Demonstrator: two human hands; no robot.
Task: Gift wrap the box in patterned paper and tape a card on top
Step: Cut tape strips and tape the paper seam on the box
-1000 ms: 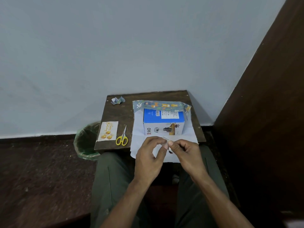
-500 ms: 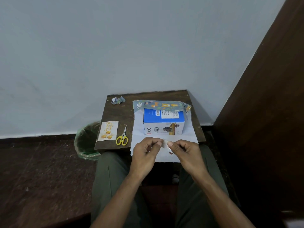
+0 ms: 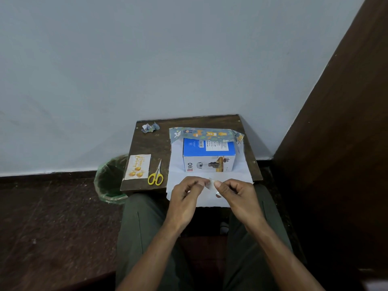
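Box [image 3: 209,154] on patterned paper [image 3: 206,133], counter [image 3: 151,143], just beyond hands. Left hand [image 3: 184,198] and right hand [image 3: 235,196] each pinch one clear tape piece [image 3: 211,183] between them. Card [image 3: 137,166] far left beside scissors [image 3: 155,175].

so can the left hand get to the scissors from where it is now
Probably yes: the scissors lie in the open on the table, just left of the left hand, nothing between. It would first have to release the tape.
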